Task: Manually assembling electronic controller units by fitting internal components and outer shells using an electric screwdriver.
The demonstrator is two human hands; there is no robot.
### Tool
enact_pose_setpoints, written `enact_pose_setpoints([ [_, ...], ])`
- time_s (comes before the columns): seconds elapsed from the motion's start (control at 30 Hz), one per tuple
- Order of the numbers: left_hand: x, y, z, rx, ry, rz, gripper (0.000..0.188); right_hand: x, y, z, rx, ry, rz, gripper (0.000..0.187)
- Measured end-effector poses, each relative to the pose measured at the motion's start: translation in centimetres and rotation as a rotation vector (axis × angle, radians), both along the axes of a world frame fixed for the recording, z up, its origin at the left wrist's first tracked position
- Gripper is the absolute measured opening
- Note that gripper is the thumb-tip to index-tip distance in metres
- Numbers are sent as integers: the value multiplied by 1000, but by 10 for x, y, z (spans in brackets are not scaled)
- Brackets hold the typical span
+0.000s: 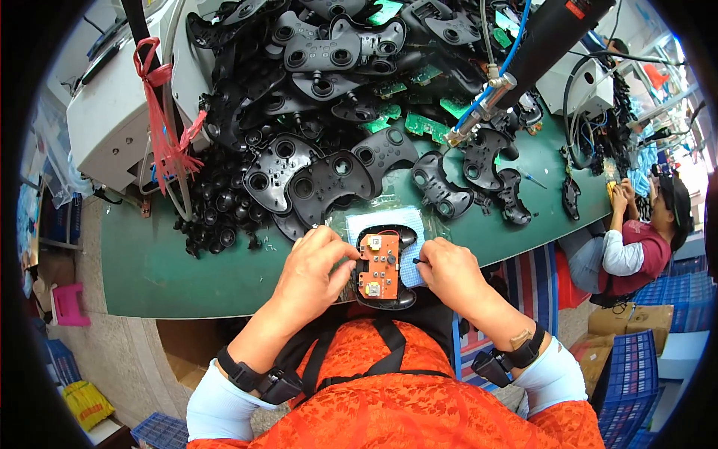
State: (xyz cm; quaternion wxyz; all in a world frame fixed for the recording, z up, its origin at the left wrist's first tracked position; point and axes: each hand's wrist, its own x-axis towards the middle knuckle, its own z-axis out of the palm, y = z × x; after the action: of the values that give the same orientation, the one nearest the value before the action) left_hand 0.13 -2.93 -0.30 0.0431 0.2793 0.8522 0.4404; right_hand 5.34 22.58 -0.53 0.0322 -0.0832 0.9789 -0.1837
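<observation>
In front of me a black game controller shell (407, 238) lies turned sideways near the table's front edge, with an orange circuit board (380, 266) in it. The board carries small buttons and two pale square parts. My left hand (318, 266) is closed, its thumb and index fingertips together at the board's left edge; what they pinch there is hidden. To the right of the shell, my right hand (449, 271) pinches a small black part (417, 260), held apart from the board. Beneath the shell lies a light blue cloth pad (411, 271).
A large heap of black controller shells (329, 183) covers the green table (172, 269) beyond my hands, with green circuit boards (426, 126) among them. Small black round parts (224, 217) pile up at left. A dark pole-mounted tool (486, 105) hangs at right; a co-worker (643, 239) sits beyond.
</observation>
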Motion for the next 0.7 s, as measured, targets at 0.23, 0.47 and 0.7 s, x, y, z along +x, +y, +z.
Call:
enact_pose_setpoints([
  [0.23,-11,13,6,-35,172,-150,22,-5,0,6,4,-49,-15,10],
  [0.47,-25,22,4,-24,223,-159,35,0,-6,11,-704,-476,-421,16],
  [0.7,-26,27,-13,-82,138,-125,35,3,-9,9,-1060,-603,-511,10],
])
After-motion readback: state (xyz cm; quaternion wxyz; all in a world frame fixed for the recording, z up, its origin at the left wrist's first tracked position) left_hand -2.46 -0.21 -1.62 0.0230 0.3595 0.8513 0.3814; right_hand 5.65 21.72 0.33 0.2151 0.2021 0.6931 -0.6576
